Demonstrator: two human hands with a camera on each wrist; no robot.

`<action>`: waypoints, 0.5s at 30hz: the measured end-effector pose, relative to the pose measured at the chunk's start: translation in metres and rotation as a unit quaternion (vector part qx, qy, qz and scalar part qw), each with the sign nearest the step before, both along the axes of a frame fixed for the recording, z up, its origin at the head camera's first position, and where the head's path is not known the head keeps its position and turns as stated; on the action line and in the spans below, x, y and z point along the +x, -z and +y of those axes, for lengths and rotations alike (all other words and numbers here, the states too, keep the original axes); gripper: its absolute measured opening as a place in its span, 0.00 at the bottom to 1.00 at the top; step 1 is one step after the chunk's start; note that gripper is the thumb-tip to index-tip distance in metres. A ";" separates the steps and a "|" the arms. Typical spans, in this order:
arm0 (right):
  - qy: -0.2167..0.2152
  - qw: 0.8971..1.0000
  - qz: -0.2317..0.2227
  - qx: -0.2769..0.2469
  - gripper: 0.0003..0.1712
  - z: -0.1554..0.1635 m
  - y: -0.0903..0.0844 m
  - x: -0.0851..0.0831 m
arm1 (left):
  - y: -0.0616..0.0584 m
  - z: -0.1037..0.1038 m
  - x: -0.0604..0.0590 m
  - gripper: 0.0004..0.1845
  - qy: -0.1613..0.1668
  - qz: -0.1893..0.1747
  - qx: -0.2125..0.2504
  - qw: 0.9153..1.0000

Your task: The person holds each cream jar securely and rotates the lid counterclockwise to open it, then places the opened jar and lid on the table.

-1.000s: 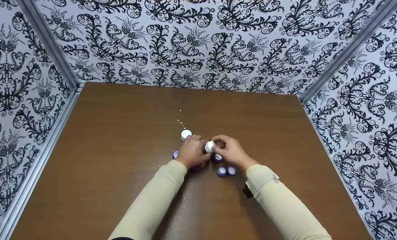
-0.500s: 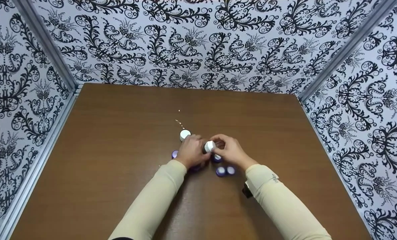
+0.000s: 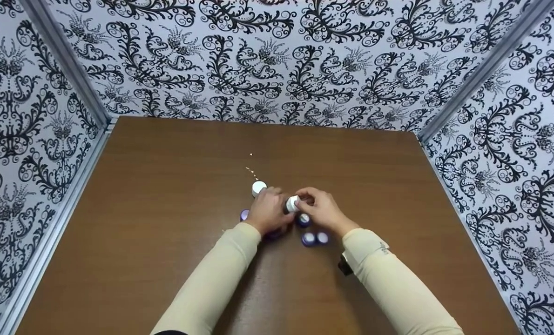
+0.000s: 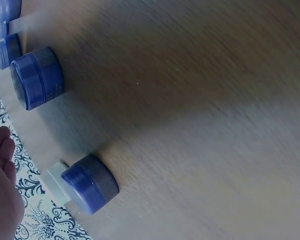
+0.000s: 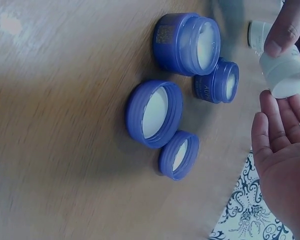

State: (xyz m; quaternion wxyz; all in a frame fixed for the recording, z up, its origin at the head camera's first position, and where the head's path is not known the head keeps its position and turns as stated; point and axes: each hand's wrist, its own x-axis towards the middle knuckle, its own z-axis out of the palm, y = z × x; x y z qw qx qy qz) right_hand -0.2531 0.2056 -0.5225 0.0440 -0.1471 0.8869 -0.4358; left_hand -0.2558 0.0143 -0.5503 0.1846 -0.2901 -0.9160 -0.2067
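Head view: both hands meet at frame centre over the brown counter [image 3: 165,209]. Left hand [image 3: 267,213] curled, knuckles up, apparently on the far end of a small white jar [image 3: 292,204]. Right hand [image 3: 321,210] pinching the same white jar from the right with fingertips. White cap [image 3: 259,188] standing alone just above the left hand. Purple lid [image 3: 244,215] peeking out at the left hand's left edge. Open purple jar [image 3: 303,219] just below the white jar, between the hands. Two purple lids [image 3: 315,238] side by side lower down, near the right wrist. Patterned black-and-white walls [image 3: 277,60] on three sides.

Left wrist view: only a palm edge [image 4: 2,185] at lower left, grip not visible here. Purple jar [image 4: 37,77] on its side in frame at upper left, a second purple jar [image 4: 90,182] at lower centre-left, smaller purple pieces at top left corner.

Right wrist view: right hand fingers [image 5: 275,130] loosely curved at right edge, white jar [image 5: 285,70] against the fingertips, another fingertip [image 5: 285,35] pressing on it from above. Large open jar [image 5: 187,44] with white cream at top centre, small open jar [image 5: 217,82] touching it. Large lid [image 5: 154,113] and small lid [image 5: 178,154] upturned, just beside each other, mid-frame.
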 end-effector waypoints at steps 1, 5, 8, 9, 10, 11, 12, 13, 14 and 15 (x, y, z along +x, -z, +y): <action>0.002 1.000 0.000 0.003 0.17 0.000 0.000 0.000 | 0.000 0.000 0.000 0.20 0.002 0.000 0.002 1.000; 0.001 1.000 -0.002 0.010 0.16 0.000 -0.002 0.001 | -0.001 0.000 0.001 0.20 0.005 -0.002 0.004 1.000; -0.004 1.000 -0.002 0.010 0.16 0.000 -0.003 0.002 | -0.001 0.000 0.001 0.20 0.002 -0.002 -0.002 1.000; -0.005 1.000 -0.002 0.008 0.16 0.000 -0.003 0.002 | -0.001 0.000 0.001 0.20 0.001 -0.001 -0.005 1.000; -0.007 1.000 -0.001 0.007 0.17 0.000 -0.003 0.002 | -0.001 0.000 0.001 0.19 -0.001 -0.001 -0.008 1.000; -0.008 1.000 0.000 0.007 0.17 0.001 -0.003 0.002 | -0.001 0.001 0.001 0.19 -0.002 0.001 -0.010 1.000; -0.009 1.000 0.002 0.007 0.16 0.001 -0.002 0.002 | 0.000 0.001 0.001 0.19 -0.003 0.001 -0.013 1.000; -0.010 1.000 0.004 0.006 0.16 0.001 -0.002 0.002 | 0.000 0.001 0.001 0.19 -0.005 0.002 -0.015 1.000; -0.012 1.000 0.005 0.005 0.16 0.001 -0.002 0.002 | 0.000 0.001 0.001 0.18 -0.005 0.003 -0.015 1.000; -0.012 1.000 0.006 0.004 0.16 0.000 -0.002 0.002 | 0.000 0.001 0.001 0.18 -0.005 0.004 -0.015 1.000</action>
